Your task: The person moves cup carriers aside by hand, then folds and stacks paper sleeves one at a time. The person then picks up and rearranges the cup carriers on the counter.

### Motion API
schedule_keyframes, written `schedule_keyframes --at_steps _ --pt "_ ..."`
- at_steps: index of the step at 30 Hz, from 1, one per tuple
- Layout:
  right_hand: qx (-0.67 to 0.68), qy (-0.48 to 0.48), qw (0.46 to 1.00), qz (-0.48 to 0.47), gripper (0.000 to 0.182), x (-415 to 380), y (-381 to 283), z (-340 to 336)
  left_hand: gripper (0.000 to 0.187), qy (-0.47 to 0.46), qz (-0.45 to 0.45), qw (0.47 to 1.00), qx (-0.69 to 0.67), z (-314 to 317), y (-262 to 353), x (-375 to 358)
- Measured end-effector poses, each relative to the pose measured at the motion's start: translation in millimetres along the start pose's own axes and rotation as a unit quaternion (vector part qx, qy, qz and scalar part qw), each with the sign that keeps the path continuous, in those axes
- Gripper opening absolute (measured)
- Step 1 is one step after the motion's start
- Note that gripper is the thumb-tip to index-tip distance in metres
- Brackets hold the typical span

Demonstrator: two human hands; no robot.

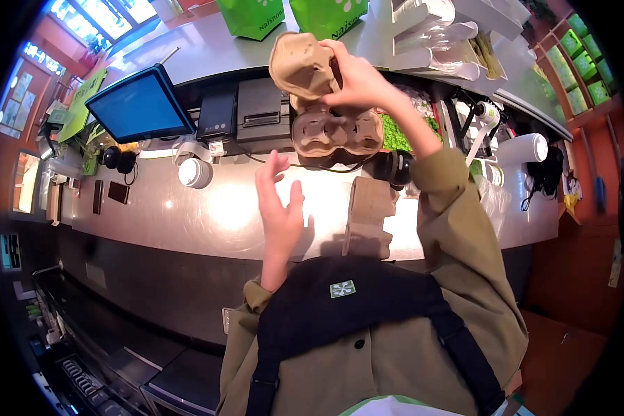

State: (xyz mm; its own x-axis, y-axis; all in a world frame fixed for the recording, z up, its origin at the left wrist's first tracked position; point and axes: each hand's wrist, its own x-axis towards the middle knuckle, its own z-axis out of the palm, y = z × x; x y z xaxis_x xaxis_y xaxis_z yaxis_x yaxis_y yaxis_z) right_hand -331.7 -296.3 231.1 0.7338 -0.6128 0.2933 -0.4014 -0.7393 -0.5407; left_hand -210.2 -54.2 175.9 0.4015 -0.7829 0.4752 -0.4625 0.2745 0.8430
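My right hand [359, 78] reaches forward and grips a brown moulded-pulp cup carrier [301, 66], held up above other carriers. Just below it sit more cup carriers [336, 132], seemingly stacked, at the back of the counter. My left hand [279, 208] hovers over the steel counter with fingers apart and nothing in it. On the counter between my arms lies another brown cardboard piece [369, 216], close to my apron. Left of my left hand stands a white lidded paper cup [195, 173].
A tilted blue-screen monitor [141, 104] and a black printer [262, 111] stand at the back left. Green paper bags [253, 17] are on the ledge ahead. Cup holders [437, 59] and a white cup [525, 148] are to the right. Two phone-like dark objects [108, 194] lie far left.
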Motion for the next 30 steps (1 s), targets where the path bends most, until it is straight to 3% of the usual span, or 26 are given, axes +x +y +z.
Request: schedule_keyframes --at_steps 2,5,8,13,15,17,20,23,25,27,30 --pt "-0.141 -0.076 0.987 -0.012 0.091 21.8 39.3 6.4 0.044 -0.005 -0.066 0.997 -0.027 -8.7 -12.3 -8.5" --pt "-0.251 -0.184 0.949 0.042 0.079 37.3 62.8 31.2 0.037 -0.013 -0.13 0.991 -0.037 -15.3 -17.3 -23.0" --pt "-0.336 -0.13 0.933 -0.019 0.069 35.2 111.2 68.3 0.034 -0.029 -0.158 0.987 -0.029 -19.5 -27.0 -41.2" --pt "-0.267 -0.12 0.956 -0.007 0.059 18.1 129.0 77.6 0.031 -0.024 -0.167 0.986 -0.019 -22.4 -37.0 -55.8" --pt "-0.293 -0.09 0.948 -0.085 0.048 10.3 135.1 81.1 0.028 -0.029 -0.152 0.988 -0.016 -17.0 -43.7 -58.1" --pt "-0.249 0.028 0.958 -0.138 0.036 -4.6 122.5 80.6 0.024 -0.053 -0.139 0.989 -0.017 -7.9 -57.3 -58.9" --pt "-0.097 0.169 0.976 -0.1 0.033 -53.2 64.3 65.3 0.02 -0.134 -0.205 0.967 -0.069 19.5 -70.4 -63.6" --pt "0.167 0.107 0.976 0.095 0.026 -140.3 34.9 88.0 0.02 -0.23 -0.266 0.927 -0.129 58.2 -94.6 -74.8" --pt "0.151 0.072 0.978 0.122 0.024 -190.1 25.2 110.2 0.021 -0.24 -0.267 0.921 -0.148 88.8 -112.1 -73.5" --pt "0.036 0.046 0.983 0.174 0.025 -225.0 28.2 133.7 0.02 -0.263 -0.308 0.905 -0.128 110.7 -121.8 -63.5" --pt "-0.059 0.055 0.984 0.157 0.043 -237.1 28.3 142.1 0.022 -0.307 -0.375 0.86 -0.159 127.4 -133.8 -51.8"
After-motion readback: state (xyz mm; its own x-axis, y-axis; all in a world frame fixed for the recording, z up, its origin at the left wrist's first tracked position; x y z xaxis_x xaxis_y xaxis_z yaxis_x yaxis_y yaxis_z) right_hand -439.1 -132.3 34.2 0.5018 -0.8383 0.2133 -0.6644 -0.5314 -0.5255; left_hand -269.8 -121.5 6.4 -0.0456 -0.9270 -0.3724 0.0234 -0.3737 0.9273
